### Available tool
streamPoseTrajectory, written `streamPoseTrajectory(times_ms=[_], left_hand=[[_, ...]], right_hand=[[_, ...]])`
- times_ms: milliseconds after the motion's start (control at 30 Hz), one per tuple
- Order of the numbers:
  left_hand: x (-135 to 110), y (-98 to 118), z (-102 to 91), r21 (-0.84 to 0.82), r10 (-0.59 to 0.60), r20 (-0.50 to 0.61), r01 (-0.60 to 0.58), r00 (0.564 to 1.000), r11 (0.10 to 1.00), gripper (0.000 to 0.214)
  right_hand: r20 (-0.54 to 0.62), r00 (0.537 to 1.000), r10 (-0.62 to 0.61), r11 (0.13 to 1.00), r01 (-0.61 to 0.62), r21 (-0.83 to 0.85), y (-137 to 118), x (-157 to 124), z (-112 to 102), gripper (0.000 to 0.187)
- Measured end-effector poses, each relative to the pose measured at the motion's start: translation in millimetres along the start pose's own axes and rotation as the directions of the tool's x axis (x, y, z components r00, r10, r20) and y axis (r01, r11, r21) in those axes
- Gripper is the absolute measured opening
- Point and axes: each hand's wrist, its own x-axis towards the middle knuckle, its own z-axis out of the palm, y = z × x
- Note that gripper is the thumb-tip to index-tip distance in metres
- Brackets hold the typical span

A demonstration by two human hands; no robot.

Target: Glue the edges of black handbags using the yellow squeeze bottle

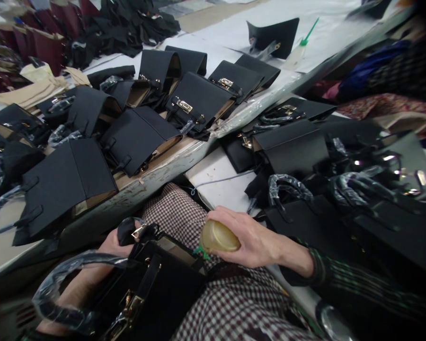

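Observation:
My right hand (250,239) is closed around a yellowish squeeze bottle (220,236), which it holds tilted above my lap. Green shows at the bottle's lower end, close to the bag's open edge; whether its tip touches the bag I cannot tell. On my lap rests a black handbag (177,279) with a plastic-wrapped handle (51,289) and gold metal fittings (129,308). At its far side my left hand (113,244) grips a black part of the bag with a gold buckle (139,231). Some of the left fingers are hidden behind that part.
Several black handbags (67,180) stand along the table (195,156) ahead. More black bags (298,142) are piled at my right. Another squeeze bottle (296,58) with a green nozzle is farther back. Maroon pieces (49,45) lie at the far left. Someone's blue clothing (365,71) shows at right.

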Motion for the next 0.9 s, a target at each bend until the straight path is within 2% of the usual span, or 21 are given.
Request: streamPoseTrajectory(times_ms=[133, 300, 433, 633, 800, 900], left_hand=[[-4, 2, -0.1, -0.019, 0.03, 0.031, -0.03, 0.999, 0.999, 0.027], [-8, 4, 1.0, -0.04, 0.058, 0.032, -0.057, 0.998, 0.998, 0.022], [-8, 8, 2.4, -0.076, 0.111, 0.054, -0.107, 0.992, 0.991, 0.024], [-12, 9, 3.5, -0.065, 0.063, 0.037, -0.06, 0.997, 0.996, 0.023], [-15, 10, 7.6, -0.112, 0.118, 0.029, -0.114, 0.993, 0.987, 0.021], [-16, 12, 11.8, -0.126, 0.109, 0.006, -0.107, 0.994, 0.986, 0.024]], right_hand=[[-0.026, 1.0, 0.014, 1.0, -0.014, 0.007, -2, -1, 1, 0.051], [-0.13, 0.991, -0.035, 0.998, 0.041, 0.043, -11, 4, -5, 0.05], [-0.164, 0.984, -0.072, 0.996, 0.08, 0.043, -13, 7, -9, 0.054], [-0.072, 0.996, -0.054, 0.998, 0.056, 0.032, -8, 0, -7, 0.052], [0.005, 1.0, -0.03, 0.999, 0.03, -0.028, -1, -12, 3, 0.055], [0.05, 0.999, 0.007, 1.0, -0.006, -0.009, 1, -16, 5, 0.052]])
